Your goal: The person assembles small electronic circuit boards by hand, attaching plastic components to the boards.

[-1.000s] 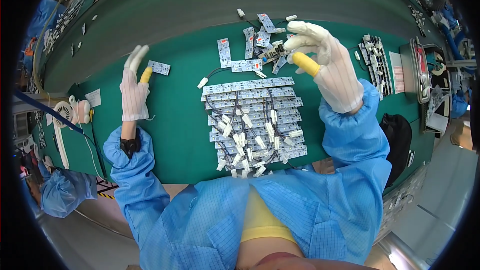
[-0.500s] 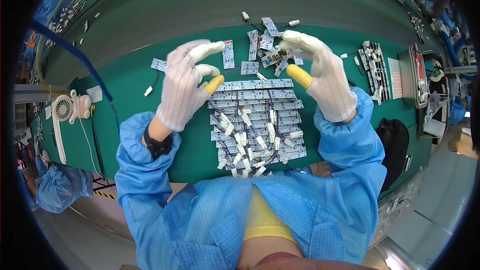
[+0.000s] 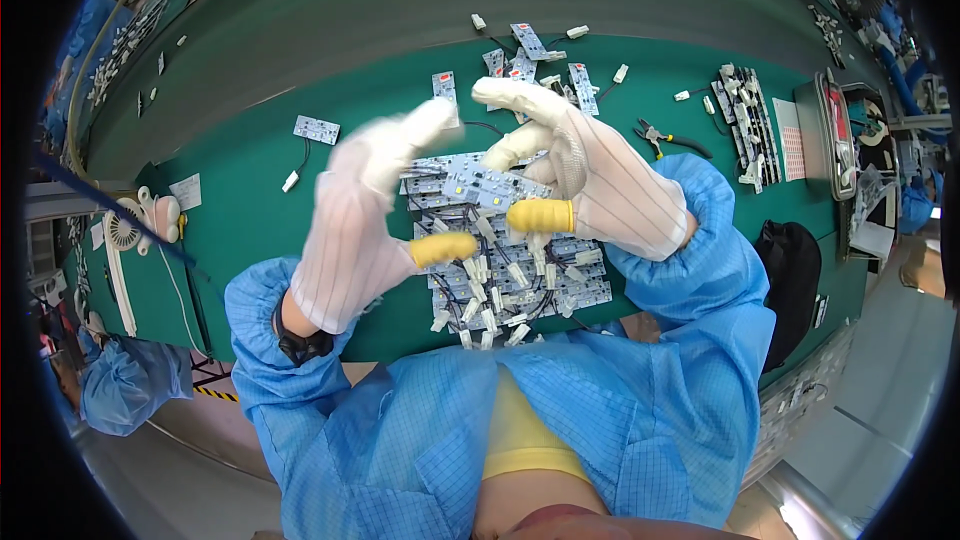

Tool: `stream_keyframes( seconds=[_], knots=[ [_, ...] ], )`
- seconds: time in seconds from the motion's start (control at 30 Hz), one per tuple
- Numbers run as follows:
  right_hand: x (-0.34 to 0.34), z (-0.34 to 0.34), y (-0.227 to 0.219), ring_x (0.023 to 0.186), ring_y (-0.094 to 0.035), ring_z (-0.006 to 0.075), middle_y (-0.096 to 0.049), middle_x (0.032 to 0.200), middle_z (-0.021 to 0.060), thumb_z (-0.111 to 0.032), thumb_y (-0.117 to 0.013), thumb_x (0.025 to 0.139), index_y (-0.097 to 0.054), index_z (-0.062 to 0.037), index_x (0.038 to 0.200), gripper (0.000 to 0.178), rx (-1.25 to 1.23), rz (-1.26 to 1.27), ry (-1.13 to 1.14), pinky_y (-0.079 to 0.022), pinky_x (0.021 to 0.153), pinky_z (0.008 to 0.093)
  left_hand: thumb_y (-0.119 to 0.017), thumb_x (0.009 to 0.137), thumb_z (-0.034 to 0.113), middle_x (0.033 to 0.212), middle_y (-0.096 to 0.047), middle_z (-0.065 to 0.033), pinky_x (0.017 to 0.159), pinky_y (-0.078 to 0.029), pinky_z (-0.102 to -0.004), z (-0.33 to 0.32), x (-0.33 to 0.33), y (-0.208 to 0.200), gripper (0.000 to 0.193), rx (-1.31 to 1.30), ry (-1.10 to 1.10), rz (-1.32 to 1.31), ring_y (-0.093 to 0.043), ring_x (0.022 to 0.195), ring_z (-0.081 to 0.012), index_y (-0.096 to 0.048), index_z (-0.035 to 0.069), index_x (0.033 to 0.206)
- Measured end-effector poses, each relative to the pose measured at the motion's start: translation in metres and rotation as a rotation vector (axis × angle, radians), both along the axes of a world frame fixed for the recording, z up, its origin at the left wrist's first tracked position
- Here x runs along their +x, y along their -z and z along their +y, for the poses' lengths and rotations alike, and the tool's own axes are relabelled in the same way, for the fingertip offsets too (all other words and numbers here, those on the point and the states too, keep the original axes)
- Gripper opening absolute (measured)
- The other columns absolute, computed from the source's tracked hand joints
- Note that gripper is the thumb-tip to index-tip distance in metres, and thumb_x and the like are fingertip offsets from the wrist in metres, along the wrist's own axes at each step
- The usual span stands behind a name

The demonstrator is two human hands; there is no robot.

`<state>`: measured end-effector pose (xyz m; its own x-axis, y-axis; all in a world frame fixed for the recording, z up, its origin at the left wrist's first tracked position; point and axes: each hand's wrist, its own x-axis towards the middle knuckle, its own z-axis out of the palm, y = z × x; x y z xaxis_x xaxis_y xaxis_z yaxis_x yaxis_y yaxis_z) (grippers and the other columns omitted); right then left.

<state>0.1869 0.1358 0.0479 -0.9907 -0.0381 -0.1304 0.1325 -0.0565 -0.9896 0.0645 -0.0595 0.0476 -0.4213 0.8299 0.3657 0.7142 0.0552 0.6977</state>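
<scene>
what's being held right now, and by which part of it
The right hand holds a small circuit board, pinched at its right end. The left hand is open, holding nothing.

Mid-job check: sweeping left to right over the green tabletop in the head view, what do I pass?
White fan, lone circuit board, held circuit board in the right hand, pliers, stacked board strips, red-gridded sheet, metal box.

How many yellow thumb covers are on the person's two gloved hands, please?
2: one yellow cover is on the left hand, and a second yellow cover is on the right hand. Both show plainly.
</scene>
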Motion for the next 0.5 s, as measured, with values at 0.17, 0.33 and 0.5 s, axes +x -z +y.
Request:
stream_keyframes(
  seconds=[0.17, 0.33, 0.5],
  knots=[
    [0.003, -0.004, 0.005, 0.103, -0.06, 0.0221, -0.06, 0.103, 0.0134, -0.013, -0.08, 0.073, -0.015, -0.0018, 0.146, 0.099, -0.324, 0.166, -0.052, -0.054, 0.08, 0.0336, -0.084, 0.061, 0.025, 0.091, -0.069, -0.0081, 0.075, -0.049, -0.0309, -0.005, 0.002, 0.01, 0.054, -0.037, 0.029, -0.099, -0.065, 0.078, -0.0205, -0.066, 0.009, 0.109],
    [0.011, 0.002, -0.007, 0.117, -0.053, 0.0309, -0.063, 0.115, 0.008, -0.018, -0.08, 0.068, -0.031, -0.0022, 0.141, 0.089, 0.85, 0.656, 0.286, -0.032, 0.107, 0.0491, -0.084, 0.062, 0.024, 0.084, -0.068, -0.0072, 0.067, -0.049, -0.0281, -0.008, 0.007, 0.008, 0.047, 0.026, -0.075, -0.046, -0.065, 0.067, -0.0163, -0.068, 0.01, 0.104],
    [0.015, -0.018, -0.004, 0.113, -0.057, 0.0223, -0.065, 0.11, 0.0055, -0.011, -0.077, 0.065, -0.064, -0.0097, 0.111, 0.048, 1.348, 0.786, 0.399, -0.031, 0.107, 0.0517, -0.086, 0.062, 0.023, 0.076, -0.066, -0.0025, 0.062, -0.045, -0.0262, -0.008, 0.01, 0.008, 0.046, -0.006, -0.107, 0.08, -0.064, 0.066, -0.0138, -0.069, 0.011, 0.103]
  ],
)
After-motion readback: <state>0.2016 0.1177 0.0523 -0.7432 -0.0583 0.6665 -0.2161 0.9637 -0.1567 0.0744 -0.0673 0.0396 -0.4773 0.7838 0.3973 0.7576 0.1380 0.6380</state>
